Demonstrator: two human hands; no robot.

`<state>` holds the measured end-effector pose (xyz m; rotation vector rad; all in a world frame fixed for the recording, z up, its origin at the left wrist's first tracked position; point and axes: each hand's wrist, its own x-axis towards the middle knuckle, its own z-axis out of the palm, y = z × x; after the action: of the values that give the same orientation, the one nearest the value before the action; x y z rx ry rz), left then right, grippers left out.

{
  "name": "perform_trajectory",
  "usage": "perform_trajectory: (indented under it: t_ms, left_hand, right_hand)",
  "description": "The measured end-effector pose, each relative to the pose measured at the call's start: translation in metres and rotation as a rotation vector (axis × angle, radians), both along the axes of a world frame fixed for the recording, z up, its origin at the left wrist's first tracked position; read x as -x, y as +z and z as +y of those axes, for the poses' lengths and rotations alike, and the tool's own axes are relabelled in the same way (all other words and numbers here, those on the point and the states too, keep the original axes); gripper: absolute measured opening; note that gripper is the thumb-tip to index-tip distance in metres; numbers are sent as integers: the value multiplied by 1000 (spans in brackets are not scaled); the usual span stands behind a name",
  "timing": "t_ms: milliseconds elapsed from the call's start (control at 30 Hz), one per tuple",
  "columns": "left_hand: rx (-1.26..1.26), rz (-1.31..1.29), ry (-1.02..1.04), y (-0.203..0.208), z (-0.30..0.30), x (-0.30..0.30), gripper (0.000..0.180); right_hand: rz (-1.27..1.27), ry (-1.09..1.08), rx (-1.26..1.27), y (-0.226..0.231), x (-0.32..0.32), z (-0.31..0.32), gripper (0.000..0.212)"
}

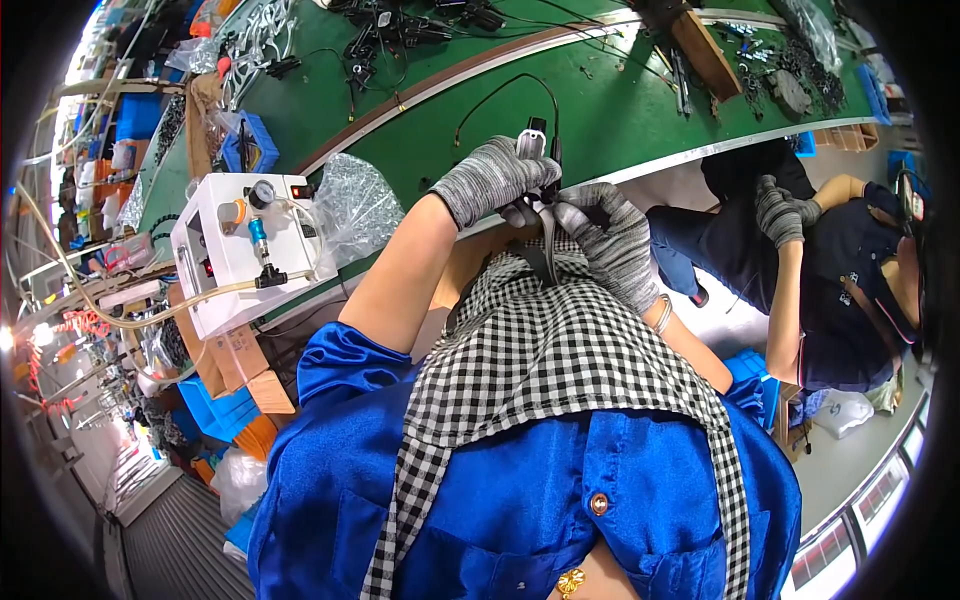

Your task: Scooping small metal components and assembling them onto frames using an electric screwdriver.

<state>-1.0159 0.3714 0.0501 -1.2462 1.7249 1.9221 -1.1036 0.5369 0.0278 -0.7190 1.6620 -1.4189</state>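
A small black and silver part [537,140] with a thin black cable [500,90] is sitting between both gloved hands, just at the near edge of the green table [620,120]. The left hand [492,178], in a grey knitted glove, is closing its grip around the part from the left side. The right hand [610,235], in the same kind of glove, is pinching the lower end of the part with a narrow grip, and its fingers are touching the fingers of the left hand. The cable is running from the part in a curve over the table, away from the person.

A white box with a gauge and tubes [240,250] is standing at the left end of the table, and a crumpled clear plastic bag [355,205] is lying just beside it. Another person in dark clothes [850,270] is sitting to the right, under the table edge, also wearing grey gloves.
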Motion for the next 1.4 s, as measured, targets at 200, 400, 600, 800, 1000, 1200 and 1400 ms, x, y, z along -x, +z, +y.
perform_trajectory:
  t_ms: [200,400,600,800,1000,1200,1400]
  left_hand:
    - [25,-39,-4,-5,-1,2,25]
    - [-27,-32,39,-6,-1,-2,25]
    - [-36,-42,37,-8,-1,-2,25]
    - [-39,-29,44,-5,-2,-3,26]
    - [-34,-39,-3,-2,0,-2,34]
    - [-52,-38,4,-5,-1,-1,35]
    - [-51,-55,2,-5,-2,0,35]
  right_hand:
    - [38,89,-50,7,5,-8,13]
    - [-210,74,-65,-2,7,-15,13]
    - [-370,52,-84,-3,9,-16,12]
    - [-421,46,-62,-3,8,-16,12]
    - [-407,31,-52,-3,7,-14,13]
    - [-470,51,-94,-2,13,-17,14]
    - [-657,57,-126,-5,20,-21,15]
